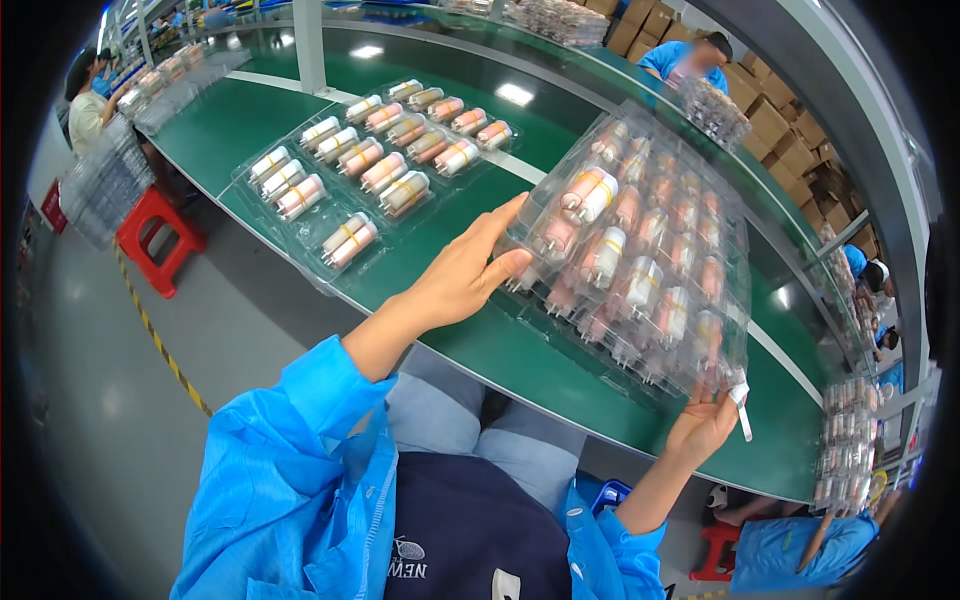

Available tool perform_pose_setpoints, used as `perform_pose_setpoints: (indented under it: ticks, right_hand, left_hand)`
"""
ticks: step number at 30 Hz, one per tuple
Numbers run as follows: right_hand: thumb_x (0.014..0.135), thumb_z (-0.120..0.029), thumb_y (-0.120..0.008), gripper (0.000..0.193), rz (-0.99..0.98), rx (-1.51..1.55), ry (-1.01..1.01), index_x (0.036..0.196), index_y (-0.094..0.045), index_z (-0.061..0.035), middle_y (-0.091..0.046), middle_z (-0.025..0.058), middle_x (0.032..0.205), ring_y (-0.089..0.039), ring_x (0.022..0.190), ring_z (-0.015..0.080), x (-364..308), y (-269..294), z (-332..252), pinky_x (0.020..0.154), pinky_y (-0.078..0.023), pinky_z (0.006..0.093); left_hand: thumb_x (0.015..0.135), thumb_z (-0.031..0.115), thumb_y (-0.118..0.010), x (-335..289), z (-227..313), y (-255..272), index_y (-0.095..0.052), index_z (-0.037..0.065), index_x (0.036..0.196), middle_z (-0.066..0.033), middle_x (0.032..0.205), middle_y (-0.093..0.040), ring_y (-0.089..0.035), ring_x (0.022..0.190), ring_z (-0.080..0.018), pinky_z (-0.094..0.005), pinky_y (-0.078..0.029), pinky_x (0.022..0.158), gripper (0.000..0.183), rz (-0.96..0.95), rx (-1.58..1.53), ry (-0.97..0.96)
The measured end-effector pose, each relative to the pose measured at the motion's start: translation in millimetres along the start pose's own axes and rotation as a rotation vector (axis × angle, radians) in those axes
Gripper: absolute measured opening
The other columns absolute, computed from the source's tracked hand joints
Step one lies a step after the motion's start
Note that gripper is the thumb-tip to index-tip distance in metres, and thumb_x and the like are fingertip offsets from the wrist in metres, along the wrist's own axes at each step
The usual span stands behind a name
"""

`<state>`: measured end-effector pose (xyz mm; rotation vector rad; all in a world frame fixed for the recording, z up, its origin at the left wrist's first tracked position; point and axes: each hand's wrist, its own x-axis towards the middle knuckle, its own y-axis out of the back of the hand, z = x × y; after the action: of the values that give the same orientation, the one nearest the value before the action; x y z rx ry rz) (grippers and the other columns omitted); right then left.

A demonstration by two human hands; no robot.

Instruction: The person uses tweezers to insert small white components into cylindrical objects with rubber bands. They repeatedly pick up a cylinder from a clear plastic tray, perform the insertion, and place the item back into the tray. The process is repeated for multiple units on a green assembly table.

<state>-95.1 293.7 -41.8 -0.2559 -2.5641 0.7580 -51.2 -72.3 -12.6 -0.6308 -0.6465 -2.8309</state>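
Observation:
My left hand [462,265] is closed on the left edge of a stack of clear plastic trays [722,335], thumb toward the near side. The stack's near right corner is gripped by my right hand [703,425]. A white strip [741,405] hangs at that hand's fingertips; I cannot tell whether it is tape or a finger wrap. The stack is tilted over the green table and holds many small pink and white cylinders [605,255] with short prongs. On its top layer, one banded pair [590,193] shows clearly. Left of it lies a flat clear tray [300,235] with banded pairs in its pockets.
The green conveyor-like table [470,345] curves around in front of me, with a metal post [308,45] at its far edge. A red stool [160,240] stands left. Co-workers sit at the far left, across and at right. More filled trays [848,445] are stacked at right.

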Motion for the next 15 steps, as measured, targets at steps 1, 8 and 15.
perform_pose_setpoints:
  ticks: [1,8,15]
  right_hand:
    - [0.099,-0.017,-0.048,0.027,0.006,-0.012,-0.001,0.121,-0.05,-0.0012,-0.057,0.0126,0.122,-0.059,0.11,0.027,1,-2,1,0.092,-0.053,0.0379]
    - [0.098,-0.013,-0.042,0.025,0.161,-0.03,0.035,0.118,-0.053,-0.003,-0.06,0.0097,0.115,-0.061,0.099,0.0177,10,-4,21,0.078,-0.052,0.0299]
    - [0.097,-0.014,-0.043,0.024,0.197,-0.009,0.053,0.113,-0.055,0.0004,-0.062,0.0095,0.109,-0.062,0.096,0.0193,14,-8,19,0.079,-0.053,0.0315]
  left_hand:
    - [0.097,0.03,-0.051,1,2,0,-0.024,0.004,0.146,-0.0219,0.138,-0.041,-0.047,0.123,-0.0341,-0.041,-0.038,0.102,0.062,0.01,0.01,0.007]
    - [0.094,0.021,-0.059,7,-22,-14,-0.058,-0.002,0.119,-0.0128,0.119,-0.056,-0.062,0.089,-0.0164,-0.0297,-0.049,0.077,0.033,0.127,-0.084,0.052]
    - [0.083,0.024,-0.073,14,-33,-21,-0.068,-0.001,0.102,-0.0079,0.099,-0.063,-0.057,0.07,-0.0139,-0.0274,-0.047,0.066,0.032,0.289,-0.206,0.029]
